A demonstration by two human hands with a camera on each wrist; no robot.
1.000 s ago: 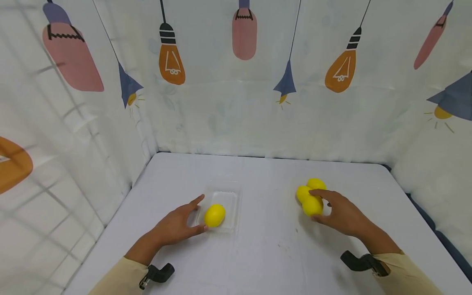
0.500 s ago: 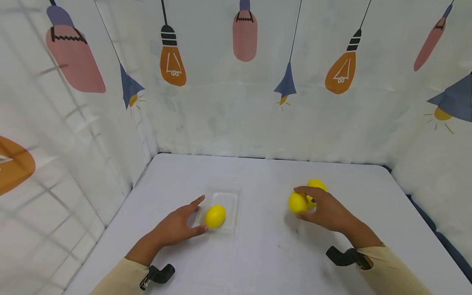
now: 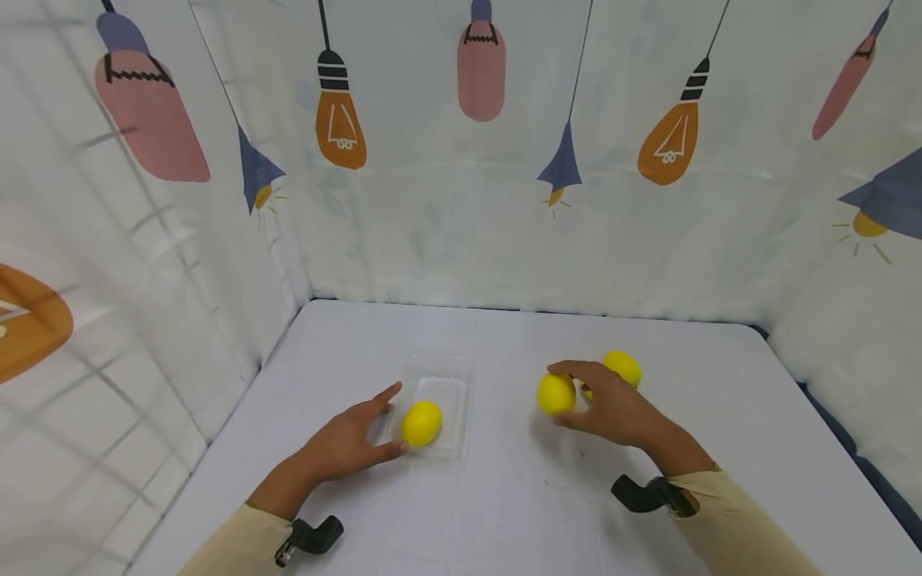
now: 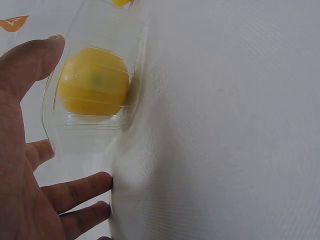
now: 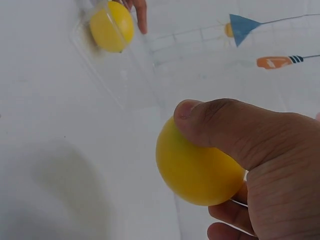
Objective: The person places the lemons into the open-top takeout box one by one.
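Observation:
My right hand (image 3: 612, 408) grips a yellow lemon (image 3: 556, 394) between thumb and fingers, lifted over the white table with its shadow below. In the right wrist view the thumb lies across that lemon (image 5: 195, 170). On the left stands a clear plastic tray (image 3: 454, 400) with one lemon (image 3: 421, 423) in it. My left hand (image 3: 344, 442) is spread at the tray's near left corner, fingers fairly straight. In the left wrist view its thumb (image 4: 42, 57) overlaps the tray's rim. Another lemon (image 3: 623, 368) lies behind my right hand, and a further one is mostly hidden there.
The white table (image 3: 504, 496) reaches back to a white curtain (image 3: 432, 224) printed with lamps and bulbs. More curtain hangs at the left and right sides. Black wrist mounts (image 3: 314, 534) stick out from both sleeves.
My right hand has taken one lemon from the group of three and carried it left, towards the tray. The left hand and the tray stay in place.

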